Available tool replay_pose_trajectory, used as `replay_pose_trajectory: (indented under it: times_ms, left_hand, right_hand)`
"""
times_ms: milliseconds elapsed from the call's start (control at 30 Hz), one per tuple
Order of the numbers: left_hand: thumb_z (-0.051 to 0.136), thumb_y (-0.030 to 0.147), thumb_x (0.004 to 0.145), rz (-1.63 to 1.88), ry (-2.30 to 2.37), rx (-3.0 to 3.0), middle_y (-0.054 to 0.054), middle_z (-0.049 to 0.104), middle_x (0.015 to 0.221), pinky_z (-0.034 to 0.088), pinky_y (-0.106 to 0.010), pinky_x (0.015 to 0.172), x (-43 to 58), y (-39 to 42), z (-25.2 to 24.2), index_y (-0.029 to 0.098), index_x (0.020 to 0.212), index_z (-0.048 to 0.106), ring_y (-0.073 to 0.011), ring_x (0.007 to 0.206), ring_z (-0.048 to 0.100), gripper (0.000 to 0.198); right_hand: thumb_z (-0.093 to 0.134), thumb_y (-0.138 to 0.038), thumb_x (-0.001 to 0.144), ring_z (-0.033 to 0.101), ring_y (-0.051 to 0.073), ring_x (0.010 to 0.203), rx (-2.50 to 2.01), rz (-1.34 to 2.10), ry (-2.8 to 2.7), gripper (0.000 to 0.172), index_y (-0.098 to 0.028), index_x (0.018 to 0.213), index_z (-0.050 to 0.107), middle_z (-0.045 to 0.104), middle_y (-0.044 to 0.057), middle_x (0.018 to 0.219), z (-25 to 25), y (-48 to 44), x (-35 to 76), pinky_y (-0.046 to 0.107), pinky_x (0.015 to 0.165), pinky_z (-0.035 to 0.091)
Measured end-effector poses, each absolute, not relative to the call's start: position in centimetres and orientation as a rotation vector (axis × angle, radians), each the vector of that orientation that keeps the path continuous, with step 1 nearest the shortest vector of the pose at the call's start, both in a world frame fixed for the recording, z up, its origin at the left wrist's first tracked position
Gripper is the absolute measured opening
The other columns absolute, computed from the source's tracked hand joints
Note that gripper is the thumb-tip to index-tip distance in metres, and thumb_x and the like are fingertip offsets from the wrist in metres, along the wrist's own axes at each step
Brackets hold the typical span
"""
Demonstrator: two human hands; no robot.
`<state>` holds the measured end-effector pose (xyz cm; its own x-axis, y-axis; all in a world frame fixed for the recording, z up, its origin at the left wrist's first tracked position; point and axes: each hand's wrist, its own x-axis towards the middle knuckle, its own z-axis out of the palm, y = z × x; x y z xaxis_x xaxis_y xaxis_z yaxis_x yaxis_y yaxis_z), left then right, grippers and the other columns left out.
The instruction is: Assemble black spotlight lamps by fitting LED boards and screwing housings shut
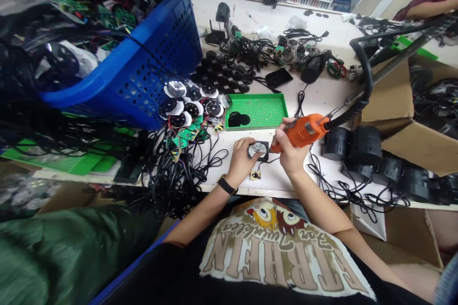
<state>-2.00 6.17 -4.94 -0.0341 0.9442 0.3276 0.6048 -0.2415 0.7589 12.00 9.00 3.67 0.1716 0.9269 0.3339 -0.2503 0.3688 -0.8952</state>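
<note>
My left hand (243,158), with a black watch at the wrist, holds a small round grey part (256,148) on a black square base (265,156) near the table's front edge. Wrapped round an orange power screwdriver (304,131) is my right hand (291,152); the tool lies tilted, its tip end close to the right side of the grey part. A small yellowish circuit board (255,175) on a black wire rests just in front. Behind both hands sits a green perforated tray (277,113) with black discs (238,119) and tiny screws in it.
A blue basket (157,33) piled with electronics stands at the left. Round parts with green boards (188,133) and tangled black cables (171,176) lie beside the work spot. Black cylinders (365,145) and an open carton (390,90) are at the right. Other people stand across the table.
</note>
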Motion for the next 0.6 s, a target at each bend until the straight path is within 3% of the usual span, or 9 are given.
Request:
replay_pose_trajectory:
  times_ms: [167,367,600]
  left_hand:
    - [0.081,0.023,0.084,1.199,1.635,1.864,-0.010,0.070,0.116,0.054,-0.046,0.102,-2.4,5.8,-5.0,0.018,0.117,0.061,-0.0266,0.114,0.065,0.039]
    - [0.073,0.026,0.091,1.125,1.588,2.038,-0.013,0.066,0.132,0.044,-0.051,0.117,-3.3,4.9,-4.1,0.018,0.126,0.059,-0.0294,0.132,0.057,0.038]
    - [0.059,0.040,0.099,1.058,1.638,2.193,-0.016,0.067,0.124,0.052,-0.052,0.104,-3.6,5.6,-4.6,0.015,0.130,0.061,-0.0334,0.118,0.059,0.039]
  right_hand:
    - [0.080,-0.037,0.083,0.057,0.008,0.052,-0.803,0.936,-1.067,0.031,-0.026,0.109,0.066,0.063,-0.004,0.081,4.3,8.9,12.5,0.023,0.048,0.049]
    - [0.080,-0.036,0.081,0.055,0.008,0.052,-0.888,0.911,-1.064,0.032,-0.025,0.108,0.065,0.064,-0.004,0.080,4.2,9.6,12.7,0.023,0.048,0.047]
    - [0.080,-0.037,0.076,0.058,0.011,0.065,-1.016,0.859,-0.957,0.040,-0.020,0.107,0.061,0.064,-0.001,0.082,4.8,9.5,11.5,0.027,0.065,0.052]
